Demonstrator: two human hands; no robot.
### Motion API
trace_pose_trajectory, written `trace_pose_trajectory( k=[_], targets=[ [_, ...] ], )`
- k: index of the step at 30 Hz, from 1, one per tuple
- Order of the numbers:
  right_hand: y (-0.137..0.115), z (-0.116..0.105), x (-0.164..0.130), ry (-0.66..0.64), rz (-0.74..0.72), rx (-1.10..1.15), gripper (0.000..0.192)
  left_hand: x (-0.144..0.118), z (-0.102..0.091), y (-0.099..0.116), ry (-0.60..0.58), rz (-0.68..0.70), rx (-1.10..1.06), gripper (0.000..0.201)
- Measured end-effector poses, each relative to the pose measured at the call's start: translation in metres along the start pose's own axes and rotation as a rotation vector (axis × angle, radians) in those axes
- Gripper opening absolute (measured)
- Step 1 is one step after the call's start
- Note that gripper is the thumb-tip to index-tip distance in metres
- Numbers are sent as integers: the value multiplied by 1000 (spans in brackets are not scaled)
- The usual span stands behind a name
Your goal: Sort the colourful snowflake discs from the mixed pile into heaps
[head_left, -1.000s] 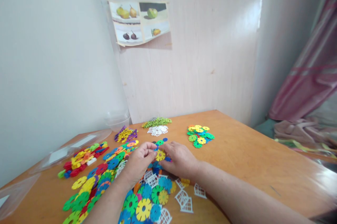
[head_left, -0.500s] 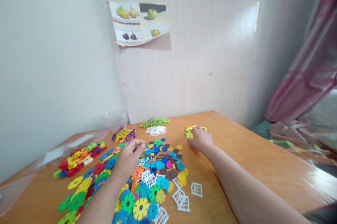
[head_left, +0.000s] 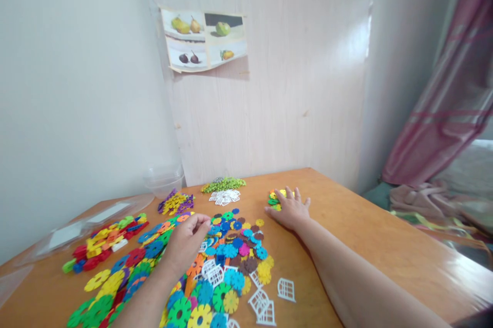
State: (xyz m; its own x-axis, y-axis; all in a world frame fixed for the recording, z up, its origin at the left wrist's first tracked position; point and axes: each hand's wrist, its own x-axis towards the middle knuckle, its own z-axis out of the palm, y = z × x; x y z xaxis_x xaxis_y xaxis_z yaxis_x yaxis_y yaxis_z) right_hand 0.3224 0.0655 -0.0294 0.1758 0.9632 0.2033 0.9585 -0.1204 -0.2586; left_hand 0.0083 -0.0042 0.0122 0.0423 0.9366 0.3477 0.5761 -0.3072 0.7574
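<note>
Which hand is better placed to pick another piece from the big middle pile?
Probably the left hand: it rests on the middle pile, while the right hand lies flat on the far small pile.

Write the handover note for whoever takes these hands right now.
Left hand: curled over the near mixed discs, grip contents hidden.
Right hand: flat, fingers spread, on the small disc pile at the far side.
Done: separate heaps lie on the table, green bits and white grids among them.
Left: the big mixed spread near the body is unsorted.
</note>
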Motion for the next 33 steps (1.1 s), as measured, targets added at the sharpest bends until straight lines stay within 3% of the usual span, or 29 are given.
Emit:
trace_pose_trajectory(
  k=[6, 18, 28, 33],
  targets=[
    [1, 11, 11, -53, 17, -53, 82, -2, 4, 1, -40, -6, 45, 34],
    [2, 11, 30, -74, -6, -62, 77, -6, 6, 5, -107, 25, 166, 34],
    [7, 19, 56, -28, -151, -20, 75, -9, 7, 12, -75, 50, 117, 31],
    [2, 24, 71, -31, -203, -14, 75, -8, 6, 13, -72, 80, 200, 29]
  ],
)
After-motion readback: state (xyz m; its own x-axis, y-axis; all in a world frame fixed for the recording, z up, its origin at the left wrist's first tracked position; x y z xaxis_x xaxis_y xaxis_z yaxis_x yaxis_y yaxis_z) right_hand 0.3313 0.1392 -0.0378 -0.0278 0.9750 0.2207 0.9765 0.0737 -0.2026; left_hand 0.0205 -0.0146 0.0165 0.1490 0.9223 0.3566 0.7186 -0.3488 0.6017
